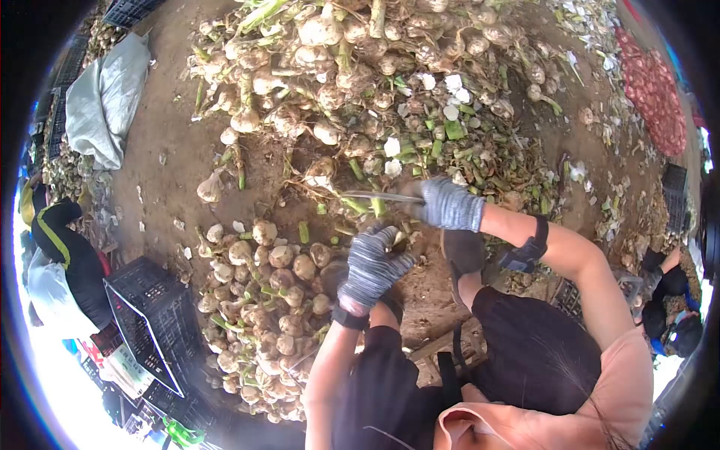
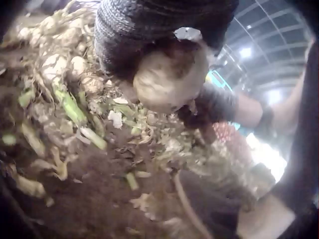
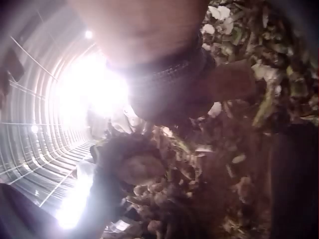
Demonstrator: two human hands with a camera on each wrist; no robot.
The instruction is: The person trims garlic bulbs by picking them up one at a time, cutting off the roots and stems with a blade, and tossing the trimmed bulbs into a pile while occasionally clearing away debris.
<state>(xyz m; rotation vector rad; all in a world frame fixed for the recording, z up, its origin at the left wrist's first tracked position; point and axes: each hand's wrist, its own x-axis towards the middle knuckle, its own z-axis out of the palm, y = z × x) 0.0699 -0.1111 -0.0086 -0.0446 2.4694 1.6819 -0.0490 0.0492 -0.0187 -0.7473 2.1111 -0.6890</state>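
In a grey knitted glove, the left hand (image 1: 373, 262) grips a garlic bulb (image 2: 172, 77), whose pale round side shows below the glove in the left wrist view. The right hand (image 1: 450, 204), gloved alike, holds a knife by its handle. Its thin blade (image 1: 382, 196) points left, above the left hand and apart from it. In the right wrist view the right glove is dark, and the bulb (image 3: 142, 169) shows beyond it in the left hand.
Untrimmed garlic with stalks (image 1: 322, 67) is heaped ahead, with cut green stalks (image 1: 454, 129) beside it. Bulbs (image 1: 281, 281) lie piled at the left. A black crate (image 1: 154, 315) stands farther left; a red net sack (image 1: 649, 90) lies at the far right.
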